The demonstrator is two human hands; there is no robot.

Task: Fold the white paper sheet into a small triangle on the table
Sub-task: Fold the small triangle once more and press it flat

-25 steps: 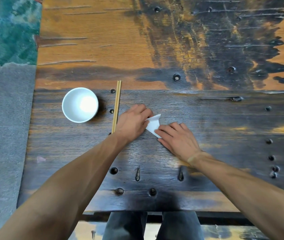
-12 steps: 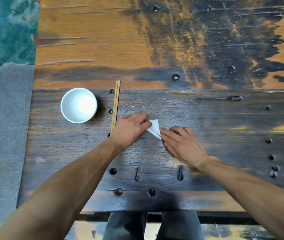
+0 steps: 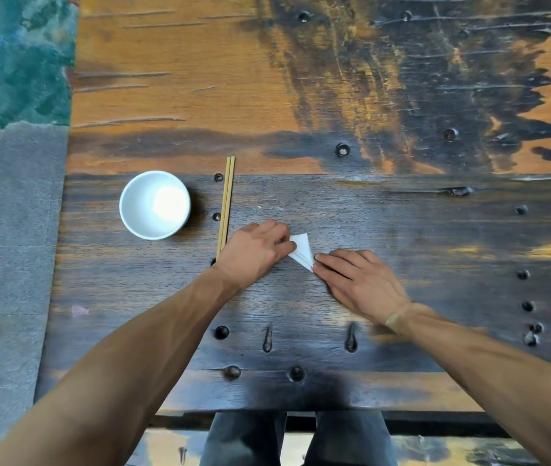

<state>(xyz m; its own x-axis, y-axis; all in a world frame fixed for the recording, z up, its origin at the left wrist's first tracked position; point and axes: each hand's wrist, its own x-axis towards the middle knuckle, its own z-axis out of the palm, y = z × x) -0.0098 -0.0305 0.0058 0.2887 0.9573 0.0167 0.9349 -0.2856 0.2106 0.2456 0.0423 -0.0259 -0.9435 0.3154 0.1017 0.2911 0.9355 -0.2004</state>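
— Paper [image 3: 302, 251], folded down to a small white triangle, lies flat on the dark table [image 3: 401, 230] between both hands

— And the grips?

— Left hand [image 3: 254, 252] is curled, fingertips pinching the left edge. Right hand [image 3: 361, 284] is spread flat, fingers pressing the near corner down. Bowl [image 3: 155, 205] and chopsticks [image 3: 226, 206] sit off to the left
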